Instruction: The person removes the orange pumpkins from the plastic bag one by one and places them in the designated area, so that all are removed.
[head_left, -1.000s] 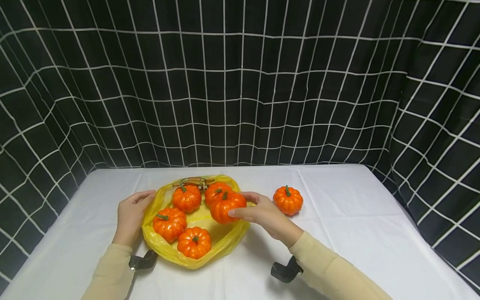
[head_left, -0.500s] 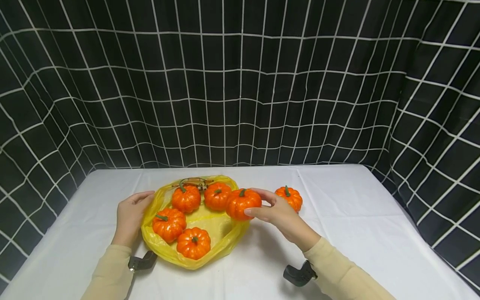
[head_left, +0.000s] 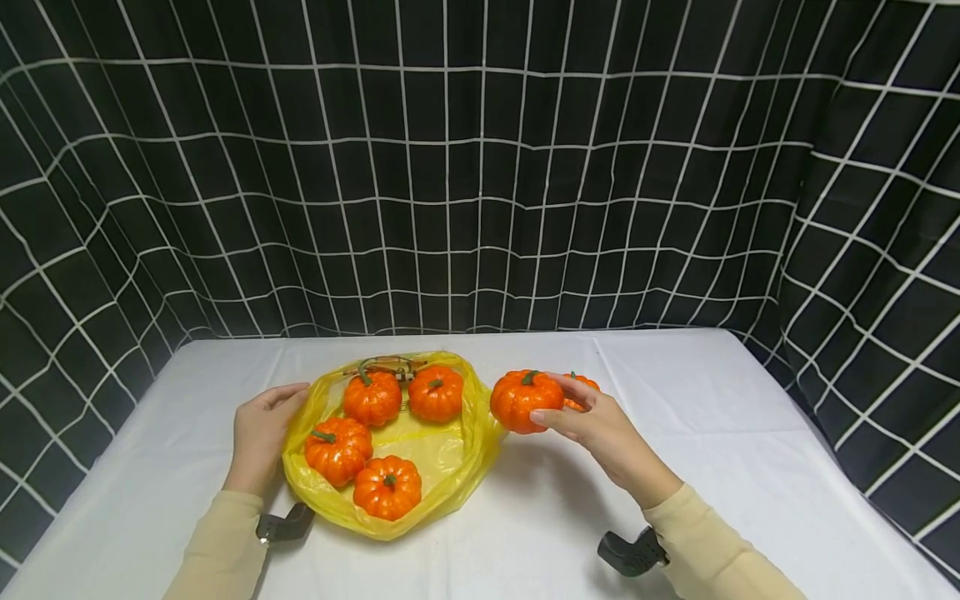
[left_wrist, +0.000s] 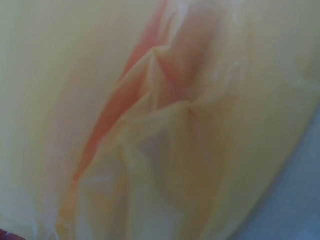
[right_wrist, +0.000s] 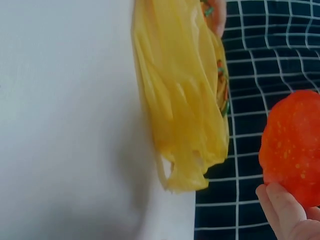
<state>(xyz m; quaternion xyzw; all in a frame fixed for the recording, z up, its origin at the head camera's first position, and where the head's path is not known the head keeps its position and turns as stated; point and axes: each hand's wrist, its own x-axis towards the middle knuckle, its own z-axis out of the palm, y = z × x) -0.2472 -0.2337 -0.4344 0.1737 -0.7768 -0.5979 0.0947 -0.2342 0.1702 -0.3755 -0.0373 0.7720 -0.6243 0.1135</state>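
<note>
Right hand [head_left: 611,439] gripping pumpkin [head_left: 521,402] above white cloth [head_left: 697,408], just right of yellow bag [head_left: 482,446]. My left hand [head_left: 261,429] touching bag's left rim, probably steadying it; can't tell if pinching. Four other pumpkins [head_left: 387,492] sitting inside.

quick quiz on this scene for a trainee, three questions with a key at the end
1. How many pumpkins sit inside the yellow bag?
2. True or false: the right hand holds a pumpkin outside the bag.
3. In the head view, what partly hides the loose pumpkin on the white table? A) the yellow bag B) the right hand C) the gridded curtain

Key: 1. Four; 2. True; 3. B
</note>
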